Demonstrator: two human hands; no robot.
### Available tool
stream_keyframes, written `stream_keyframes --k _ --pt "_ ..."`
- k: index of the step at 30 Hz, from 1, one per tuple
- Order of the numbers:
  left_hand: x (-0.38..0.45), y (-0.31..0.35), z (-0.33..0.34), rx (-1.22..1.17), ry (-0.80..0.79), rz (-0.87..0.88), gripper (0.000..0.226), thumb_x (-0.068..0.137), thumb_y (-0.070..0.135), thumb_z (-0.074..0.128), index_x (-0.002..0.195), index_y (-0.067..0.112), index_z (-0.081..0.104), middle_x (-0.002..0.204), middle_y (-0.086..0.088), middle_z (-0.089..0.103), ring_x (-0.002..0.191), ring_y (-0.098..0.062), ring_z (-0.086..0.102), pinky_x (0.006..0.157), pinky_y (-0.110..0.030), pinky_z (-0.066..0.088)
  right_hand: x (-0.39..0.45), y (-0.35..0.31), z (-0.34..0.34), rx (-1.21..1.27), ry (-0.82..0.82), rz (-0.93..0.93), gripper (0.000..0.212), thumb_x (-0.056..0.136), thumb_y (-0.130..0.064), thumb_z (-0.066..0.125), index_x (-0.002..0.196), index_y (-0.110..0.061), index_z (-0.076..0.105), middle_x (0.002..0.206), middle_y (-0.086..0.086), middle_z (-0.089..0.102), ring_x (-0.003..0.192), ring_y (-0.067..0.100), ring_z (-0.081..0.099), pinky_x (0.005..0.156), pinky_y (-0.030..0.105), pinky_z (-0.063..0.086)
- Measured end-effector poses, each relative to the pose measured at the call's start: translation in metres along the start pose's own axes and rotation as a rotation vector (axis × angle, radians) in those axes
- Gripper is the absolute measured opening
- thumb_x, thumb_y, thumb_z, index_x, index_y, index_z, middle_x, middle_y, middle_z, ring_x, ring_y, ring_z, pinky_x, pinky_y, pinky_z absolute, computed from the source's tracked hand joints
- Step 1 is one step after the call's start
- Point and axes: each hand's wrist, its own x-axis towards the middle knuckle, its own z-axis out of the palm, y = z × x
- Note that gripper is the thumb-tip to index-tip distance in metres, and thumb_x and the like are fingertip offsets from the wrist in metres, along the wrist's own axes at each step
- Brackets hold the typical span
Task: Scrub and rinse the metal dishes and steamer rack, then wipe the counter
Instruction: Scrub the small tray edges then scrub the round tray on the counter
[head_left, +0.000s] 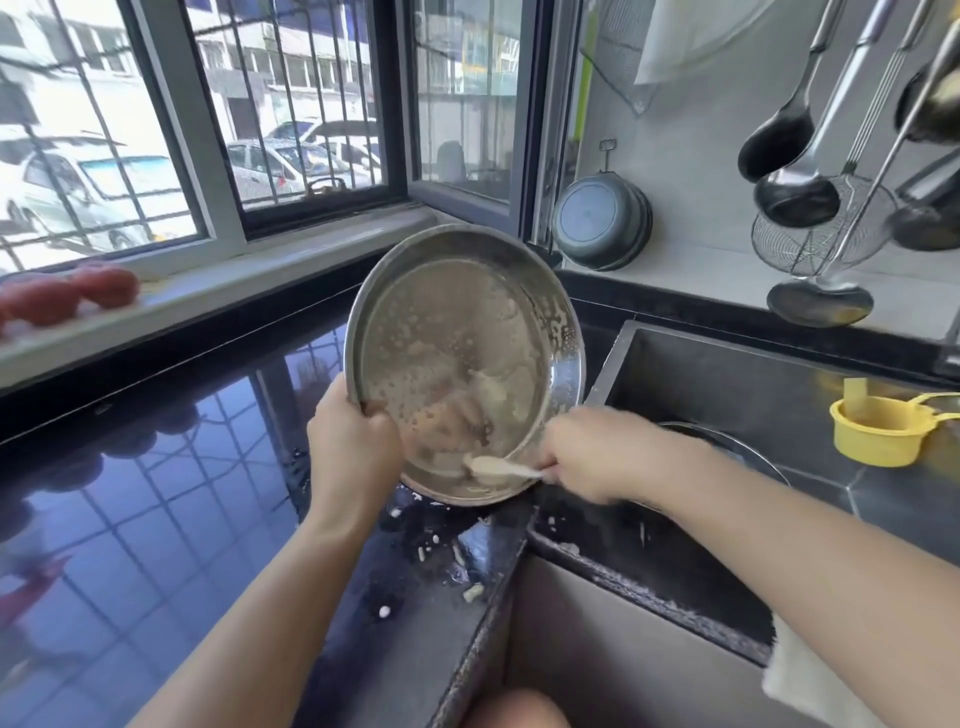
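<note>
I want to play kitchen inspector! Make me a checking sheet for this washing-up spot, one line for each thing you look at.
Surface: black counter, glossy, with food crumbs by the sink edge.
Job's things: round metal dish, tilted up on the counter, soapy and spotted inside; a pale scrubber presses on its lower inside; another metal dish lies in the sink.
Clutter: yellow cup right of the sink; red things on the windowsill.
Hands: left hand grips the dish's lower left rim; right hand holds the scrubber.
Cables: nothing seen.
Surroundings: barred window with parked cars outside; ladles, a wire skimmer and a dark pan hang on the wall.
</note>
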Motion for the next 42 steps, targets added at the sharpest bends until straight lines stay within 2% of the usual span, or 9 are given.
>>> stream_keyframes --k 3,8,12,19,26,31,34,38,42 --pt "0.001 0.001 -0.002 0.02 0.003 0.022 0.026 0.087 -0.006 0.04 0.082 0.015 0.054 0.068 -0.001 0.057 0.059 -0.018 0.047 0.045 -0.023 0.038 -0.004 0.02 -0.008 -0.134 0.064 0.139 0.028 0.093 -0.015 0.058 0.114 -0.028 0.071 0.09 -0.001 0.056 0.082 0.026 0.054 0.07 0.035 0.047" --pt "0.0 0.004 0.001 0.032 0.0 0.048 0.031 0.088 -0.008 0.038 0.079 0.018 0.051 0.067 0.0 0.053 0.056 -0.016 0.044 0.039 -0.015 0.032 0.003 -0.013 -0.004 -0.216 0.157 -0.084 0.021 0.083 -0.002 0.055 0.087 -0.019 0.067 0.08 0.003 0.06 0.074 0.032 0.059 0.059 0.034 0.043" --pt "0.007 -0.008 0.0 0.031 -0.016 0.013 0.024 0.088 -0.002 0.04 0.078 0.017 0.051 0.063 0.0 0.049 0.057 -0.021 0.04 0.052 -0.031 0.034 0.014 -0.01 0.002 -0.148 0.21 -0.182 0.043 0.084 0.0 0.052 0.105 -0.031 0.074 0.086 -0.004 0.061 0.084 0.031 0.063 0.061 0.033 0.039" --pt "0.002 -0.002 0.0 0.074 0.002 0.037 0.024 0.093 0.001 0.04 0.089 0.019 0.055 0.075 -0.003 0.06 0.063 -0.02 0.051 0.054 -0.033 0.037 0.013 0.025 0.012 -0.089 0.16 -0.085 0.039 0.09 -0.011 0.058 0.113 -0.04 0.07 0.093 -0.005 0.061 0.089 0.027 0.063 0.073 0.041 0.056" --pt "0.0 -0.002 -0.001 0.068 -0.004 0.025 0.026 0.09 0.0 0.042 0.076 0.021 0.047 0.063 -0.001 0.051 0.055 -0.02 0.044 0.05 -0.031 0.033 0.026 -0.029 0.027 0.378 0.192 -0.176 0.032 0.101 -0.026 0.062 0.131 -0.036 0.067 0.093 -0.019 0.055 0.098 0.013 0.054 0.084 0.026 0.038" --pt "0.024 -0.001 -0.016 -0.111 -0.048 -0.083 0.015 0.074 0.009 0.056 0.086 0.008 0.065 0.076 -0.01 0.068 0.068 -0.032 0.063 0.059 -0.046 0.053 -0.003 0.003 0.034 -0.015 0.159 -0.096 0.017 0.092 -0.011 0.055 0.093 -0.024 0.066 0.092 -0.002 0.057 0.089 0.031 0.061 0.071 0.04 0.054" --pt "0.035 0.009 -0.022 -0.18 0.005 -0.095 0.022 0.074 0.014 0.053 0.087 -0.004 0.055 0.073 -0.006 0.051 0.069 -0.02 0.046 0.063 -0.039 0.039 -0.013 0.004 0.025 -0.164 0.206 -0.114 0.025 0.087 -0.003 0.053 0.094 -0.022 0.068 0.093 -0.001 0.054 0.09 0.031 0.062 0.065 0.038 0.049" --pt "0.021 0.014 -0.018 -0.041 0.091 -0.011 0.015 0.085 0.005 0.044 0.072 0.009 0.049 0.063 0.002 0.046 0.058 -0.015 0.041 0.055 -0.03 0.035 -0.02 -0.003 0.008 -0.247 0.276 0.028 0.017 0.091 -0.005 0.057 0.098 -0.017 0.066 0.094 0.001 0.051 0.095 0.032 0.064 0.064 0.038 0.037" --pt "-0.006 0.022 -0.007 -0.105 0.168 0.079 0.042 0.094 -0.01 0.041 0.087 0.028 0.057 0.074 0.009 0.053 0.06 0.01 0.05 0.053 -0.007 0.036 -0.014 -0.036 0.015 0.112 0.119 0.053 0.014 0.088 -0.013 0.055 0.092 -0.011 0.068 0.088 0.007 0.061 0.085 0.034 0.064 0.07 0.037 0.053"
